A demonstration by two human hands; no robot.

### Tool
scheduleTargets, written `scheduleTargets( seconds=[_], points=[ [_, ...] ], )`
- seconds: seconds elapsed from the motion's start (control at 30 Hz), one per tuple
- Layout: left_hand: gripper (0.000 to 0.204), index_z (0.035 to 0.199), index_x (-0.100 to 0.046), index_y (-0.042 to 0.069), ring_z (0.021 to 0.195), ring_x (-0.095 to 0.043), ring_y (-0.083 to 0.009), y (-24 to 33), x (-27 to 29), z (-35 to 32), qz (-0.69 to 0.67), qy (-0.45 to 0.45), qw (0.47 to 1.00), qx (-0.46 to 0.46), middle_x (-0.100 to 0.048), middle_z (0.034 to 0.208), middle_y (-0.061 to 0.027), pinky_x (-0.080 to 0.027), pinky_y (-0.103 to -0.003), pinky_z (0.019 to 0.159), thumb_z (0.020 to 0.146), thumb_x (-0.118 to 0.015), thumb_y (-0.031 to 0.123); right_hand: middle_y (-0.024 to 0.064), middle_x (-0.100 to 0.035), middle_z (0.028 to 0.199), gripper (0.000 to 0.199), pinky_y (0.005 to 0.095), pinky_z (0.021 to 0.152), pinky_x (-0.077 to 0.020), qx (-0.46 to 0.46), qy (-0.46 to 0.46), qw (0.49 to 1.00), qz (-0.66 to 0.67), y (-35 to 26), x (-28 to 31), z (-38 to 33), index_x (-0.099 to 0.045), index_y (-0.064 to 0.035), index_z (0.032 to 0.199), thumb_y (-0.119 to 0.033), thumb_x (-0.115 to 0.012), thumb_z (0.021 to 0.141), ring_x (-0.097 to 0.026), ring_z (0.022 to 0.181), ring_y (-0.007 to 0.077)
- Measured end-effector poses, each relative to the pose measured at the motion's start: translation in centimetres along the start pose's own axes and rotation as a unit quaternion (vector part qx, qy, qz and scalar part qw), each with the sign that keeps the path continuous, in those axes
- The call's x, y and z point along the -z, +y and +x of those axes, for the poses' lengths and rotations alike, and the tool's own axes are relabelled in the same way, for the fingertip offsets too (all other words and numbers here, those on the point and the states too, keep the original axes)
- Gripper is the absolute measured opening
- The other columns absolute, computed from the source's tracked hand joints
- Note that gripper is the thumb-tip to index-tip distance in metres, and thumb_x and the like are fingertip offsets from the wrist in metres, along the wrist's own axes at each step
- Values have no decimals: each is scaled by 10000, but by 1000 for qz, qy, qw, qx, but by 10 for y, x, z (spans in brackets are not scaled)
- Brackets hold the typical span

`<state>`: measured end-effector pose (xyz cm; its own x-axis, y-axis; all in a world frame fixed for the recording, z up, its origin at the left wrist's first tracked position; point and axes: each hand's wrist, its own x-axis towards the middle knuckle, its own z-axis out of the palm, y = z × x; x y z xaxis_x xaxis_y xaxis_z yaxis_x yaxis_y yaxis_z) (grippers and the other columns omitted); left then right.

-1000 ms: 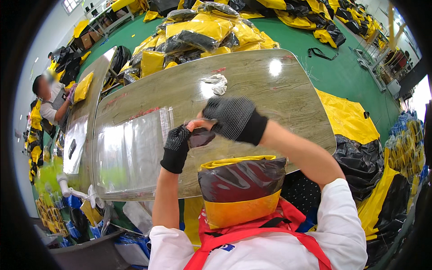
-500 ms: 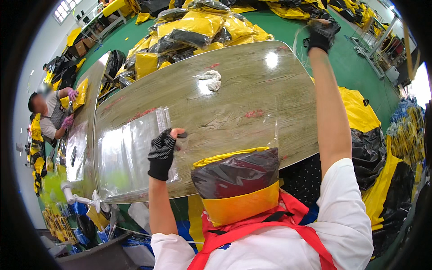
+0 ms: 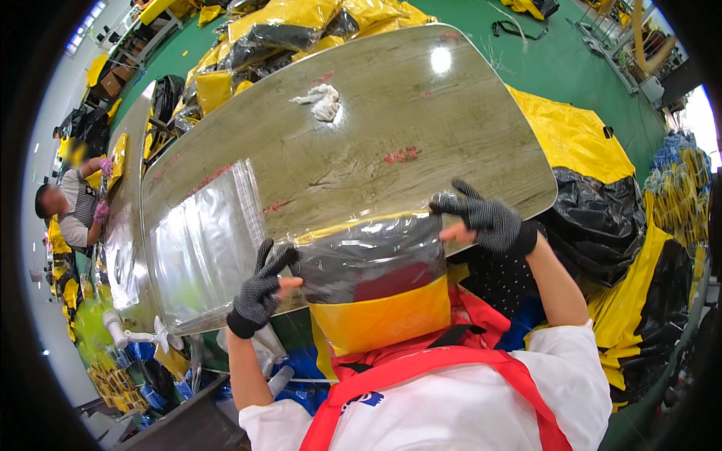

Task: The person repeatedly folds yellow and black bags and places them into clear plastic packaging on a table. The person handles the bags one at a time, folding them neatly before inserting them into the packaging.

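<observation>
A clear plastic bag (image 3: pixel 361 248) with a folded yellow and black article inside lies at the near table edge, against my red apron (image 3: pixel 481 308). My left hand (image 3: pixel 259 293), in a dark dotted glove with some fingertips bare, is at the bag's left side with fingers apart. At the bag's upper right corner is my right hand (image 3: pixel 492 222), gloved the same way. Its fingers are stretched out and spread, their tips at the plastic. Left of the bag, flat clear plastic bags (image 3: pixel 203 240) lie on the wood-patterned table (image 3: pixel 361 150).
A crumpled white cloth (image 3: pixel 323 101) lies farther back on the table. Bagged yellow and black goods (image 3: pixel 282 30) are heaped beyond it. More yellow and black material (image 3: pixel 587 158) lies to the right. At far left a person (image 3: pixel 71 199) in pink gloves handles a yellow item.
My right hand has come down from the far upper right, where thin clear plastic trailed from it, to the bag's right corner. My left hand has moved down and its fingers have spread.
</observation>
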<state>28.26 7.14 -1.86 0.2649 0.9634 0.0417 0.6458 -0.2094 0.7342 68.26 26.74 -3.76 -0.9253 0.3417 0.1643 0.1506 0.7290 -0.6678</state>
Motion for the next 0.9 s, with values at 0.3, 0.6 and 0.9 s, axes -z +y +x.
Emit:
scheduleTargets(
  seconds=[0.3, 0.6, 0.9],
  points=[
    [328, 1119, -593, 19, 1171, -473, -361, 62, -23, 73, 179, 259, 949, -8, -517, 1234, -208, -352, -425, 994, 802, -517, 58, 158, -536, 1198, 400, 429, 979, -351, -6, 134, 990, 39, -69, 3, 39, -582, -117, 1143, -292, -627, 786, -467, 1127, 353],
    [797, 1297, -391, 41, 916, -520, -200, -62, -127, -56, -443, 203, 811, 324, -545, 1049, -22, -426, -305, 874, 693, -777, 388, 182, -625, 876, 190, 398, 753, -464, -395, 498, 705, -314, 147, 43, -160, -614, -31, 926, -108, -468, 833, -584, 815, 344],
    [533, 1335, -351, 57, 1120, -474, -227, -29, 61, 190, -299, 253, 898, 201, -454, 1276, -89, -381, -385, 969, 886, -566, 247, 148, -621, 979, 227, 369, 760, -461, -584, 10, 798, -148, 301, 1, -179, -614, -70, 949, -222, -477, 852, -593, 885, 300]
  ],
)
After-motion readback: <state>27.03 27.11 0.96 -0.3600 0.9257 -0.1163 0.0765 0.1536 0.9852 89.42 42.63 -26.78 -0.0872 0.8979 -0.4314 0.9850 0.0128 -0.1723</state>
